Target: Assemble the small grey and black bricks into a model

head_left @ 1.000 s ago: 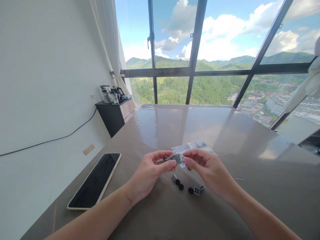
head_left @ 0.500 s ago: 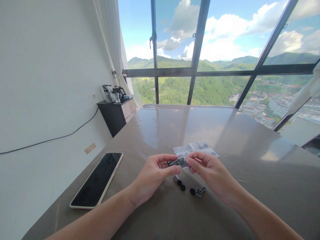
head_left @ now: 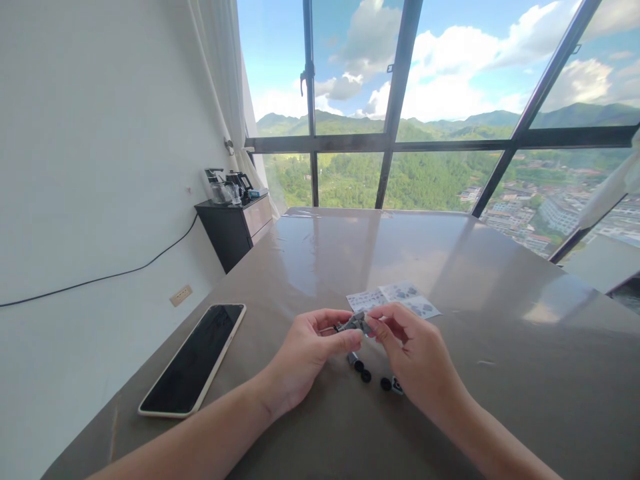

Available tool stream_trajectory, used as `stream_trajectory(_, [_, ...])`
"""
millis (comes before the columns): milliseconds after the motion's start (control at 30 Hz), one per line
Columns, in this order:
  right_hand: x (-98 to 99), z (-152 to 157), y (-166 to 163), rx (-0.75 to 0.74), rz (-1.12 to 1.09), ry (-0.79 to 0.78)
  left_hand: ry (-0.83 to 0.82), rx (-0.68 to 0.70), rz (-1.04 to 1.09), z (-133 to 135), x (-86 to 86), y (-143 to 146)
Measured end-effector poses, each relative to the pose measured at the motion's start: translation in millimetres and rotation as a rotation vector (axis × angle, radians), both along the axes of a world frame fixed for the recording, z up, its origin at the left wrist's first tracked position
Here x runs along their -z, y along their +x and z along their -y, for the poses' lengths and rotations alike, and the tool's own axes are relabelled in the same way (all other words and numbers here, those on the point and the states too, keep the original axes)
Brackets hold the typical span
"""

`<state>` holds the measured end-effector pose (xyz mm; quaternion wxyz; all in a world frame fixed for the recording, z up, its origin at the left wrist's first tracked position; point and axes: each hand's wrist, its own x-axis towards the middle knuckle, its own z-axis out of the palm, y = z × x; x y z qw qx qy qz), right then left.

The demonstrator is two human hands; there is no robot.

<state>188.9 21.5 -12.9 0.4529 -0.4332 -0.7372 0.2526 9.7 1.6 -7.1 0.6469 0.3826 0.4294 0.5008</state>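
Between my two hands is a small grey building-block model point(head_left: 354, 322), held just above the table. My left hand point(head_left: 317, 340) grips its left end between thumb and fingers. The fingertips of my right hand point(head_left: 407, 340) pinch the model's right end and cover part of it. Below the hands lie loose pieces: a grey cylindrical piece point(head_left: 353, 359), small black wheels point(head_left: 366, 376) and a grey square piece point(head_left: 397, 385), partly hidden by my right hand. Behind the hands a printed instruction sheet point(head_left: 400, 297) lies flat, its near part covered.
A phone point(head_left: 193, 360) in a light case lies on the brown covered table point(head_left: 320, 260), left of my left forearm. A dark cabinet point(head_left: 225, 233) with a glass kettle point(head_left: 217, 190) stands at the far left. Large windows point(head_left: 390, 100) rise behind the table.
My right hand has shifted slightly left and turned over the model's right end, now covering more of the loose grey pieces. My left hand stays almost where it was.
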Motion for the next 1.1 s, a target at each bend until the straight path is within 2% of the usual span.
stream_trajectory(133, [-3.8,4,-2,0.014,0.044,0.120,-0.072,-0.033,0.081,1,-3.6,1])
stream_trajectory(233, [-4.0,3,-6,0.002,-0.008,0.092,-0.141,-0.048,0.135,1,-7.1,2])
stream_trajectory(300, [-3.5,2,-7,-0.024,-0.117,-0.040,-0.171,-0.050,0.145,2,-7.7,2])
stream_trajectory(467, [-5.8,0,-7,-0.015,-0.403,-0.558,-0.087,-0.059,0.098,4,-2.8,1])
stream_trajectory(567, [-7.3,2,-6,-0.015,-0.459,-0.688,-0.036,-0.072,0.049,4,-0.9,2])
stream_trajectory(667, [-7.0,2,-6,-0.042,-0.473,-0.667,-0.017,-0.067,-0.015,5,-2.3,2])
stream_trajectory(967, [-5.6,-5,-4,0.050,-0.351,-0.296,0.037,-0.092,-0.103,4,-7.6,2])
stream_trajectory(1100, [-5.6,-6,-1,0.016,-0.252,-0.242,0.051,-0.094,-0.144,5,-10.9,3])
